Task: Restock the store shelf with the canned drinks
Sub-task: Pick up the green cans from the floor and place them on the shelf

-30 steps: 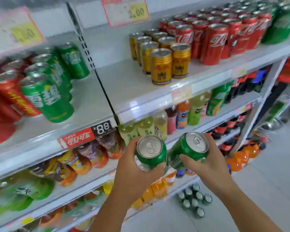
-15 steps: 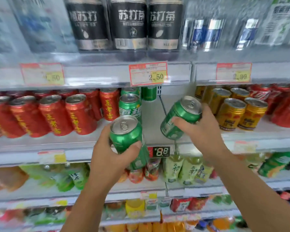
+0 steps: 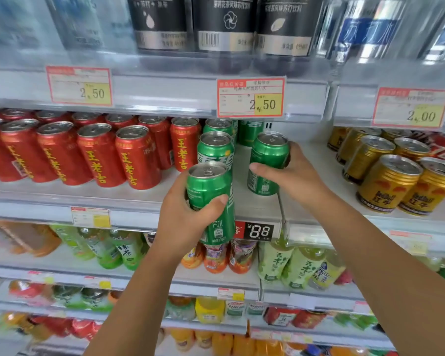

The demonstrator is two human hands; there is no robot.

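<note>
Centre frame: left hand (image 3: 188, 227) holds first can (image 3: 208, 191) in front of the shelf edge (image 3: 139, 209), right hand (image 3: 301, 178) holds second can (image 3: 267, 152) to its right over the shelf board, file of shelved cans (image 3: 214, 147) directly behind first can, tall cans (image 3: 98, 152) left, squat cans (image 3: 388, 183) right.

My left hand (image 3: 188, 222) wraps the near green can (image 3: 210, 199), hiding its left side, and that can blocks the lower half of the shelved green can (image 3: 215, 150) behind it. My right hand (image 3: 298, 176) covers the right side of the far green can (image 3: 267, 158); I can't tell if its base touches the shelf (image 3: 257, 209). Up top, the black bottles (image 3: 224, 24) are cut off by the edge, the left bottles (image 3: 23, 21) blur, and the price label (image 3: 251, 97) has unreadable small print.
</note>
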